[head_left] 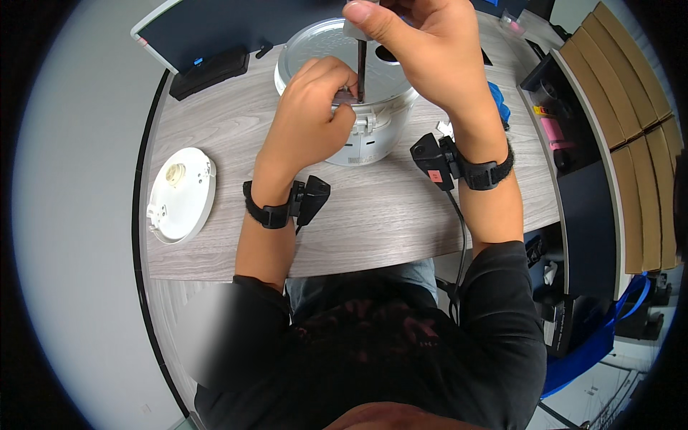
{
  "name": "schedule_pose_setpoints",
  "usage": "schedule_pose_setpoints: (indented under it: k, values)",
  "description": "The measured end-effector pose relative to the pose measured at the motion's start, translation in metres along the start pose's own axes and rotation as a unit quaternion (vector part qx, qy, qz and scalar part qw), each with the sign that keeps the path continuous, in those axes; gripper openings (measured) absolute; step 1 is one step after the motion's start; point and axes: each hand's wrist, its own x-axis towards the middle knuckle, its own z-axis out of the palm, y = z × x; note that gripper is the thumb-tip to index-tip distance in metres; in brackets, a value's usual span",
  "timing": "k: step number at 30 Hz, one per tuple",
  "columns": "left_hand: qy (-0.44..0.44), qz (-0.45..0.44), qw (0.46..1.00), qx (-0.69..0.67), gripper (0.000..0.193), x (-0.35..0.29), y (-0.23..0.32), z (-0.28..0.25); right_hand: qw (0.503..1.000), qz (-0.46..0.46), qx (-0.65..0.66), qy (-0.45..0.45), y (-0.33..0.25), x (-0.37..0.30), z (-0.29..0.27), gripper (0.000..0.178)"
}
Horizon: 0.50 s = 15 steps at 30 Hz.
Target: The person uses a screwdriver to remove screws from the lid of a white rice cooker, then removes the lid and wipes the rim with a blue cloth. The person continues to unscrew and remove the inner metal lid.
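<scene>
A white round appliance (pixel 380 140), like a rice cooker body with a metallic top, stands at the far middle of the table. My right hand (pixel 444 61) is closed around the handle of a screwdriver (pixel 362 68) above it. The dark shaft points straight down, and its tip meets the near rim by a white hinge-like bracket. Beside the tip, my left hand (pixel 304 107) rests on the rim with its fingers curled in a pinch. What those fingers grip is mostly hidden. A round white lid-like cover (pixel 203 204) lies at the table's left.
A dark monitor (pixel 215 32) with a black base (pixel 211 74) stands at the back left. Blue crumpled material (pixel 499 104) lies behind my right wrist. Along the right are a dark shelf (pixel 591 204) and cardboard boxes (pixel 609 79). A cable (pixel 462 222) hangs from the right wrist device (pixel 437 161).
</scene>
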Motion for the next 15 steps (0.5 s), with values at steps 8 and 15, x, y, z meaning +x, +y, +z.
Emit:
schedule_pose_setpoints:
  k: [8, 15]
  values:
    - [0.007, 0.019, 1.000, 0.009, 0.016, -0.002, -0.001, 0.001, 0.994, 0.018, -0.103, -0.011, 0.000, 0.003, 0.004, 0.036]
    - [-0.017, 0.018, 1.000, 0.009, 0.018, -0.003, -0.002, -0.001, 0.995, 0.049, 0.086, 0.015, 0.003, 0.003, 0.004, 0.037]
